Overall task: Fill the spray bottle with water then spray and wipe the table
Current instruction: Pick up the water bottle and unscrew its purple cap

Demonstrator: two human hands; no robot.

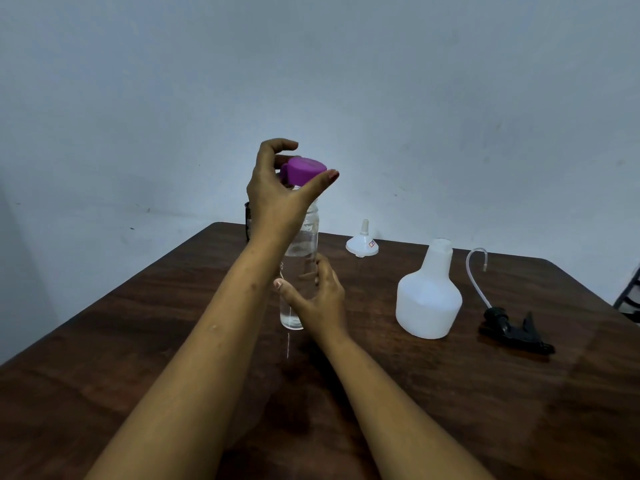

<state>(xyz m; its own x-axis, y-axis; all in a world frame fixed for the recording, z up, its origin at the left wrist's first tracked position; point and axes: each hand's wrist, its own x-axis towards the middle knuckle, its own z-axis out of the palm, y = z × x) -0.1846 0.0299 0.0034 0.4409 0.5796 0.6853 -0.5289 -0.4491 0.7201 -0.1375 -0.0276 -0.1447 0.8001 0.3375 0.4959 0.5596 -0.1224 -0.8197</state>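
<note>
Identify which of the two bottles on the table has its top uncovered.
The white spray bottle, right of the hands: its neck is bare. The clear water bottle has the purple cap at its top, under the left hand.

A dark thing (248, 220) is peeking out at the back edge, mostly hidden. A pale blue wall (415, 98) is standing behind everything.
</note>
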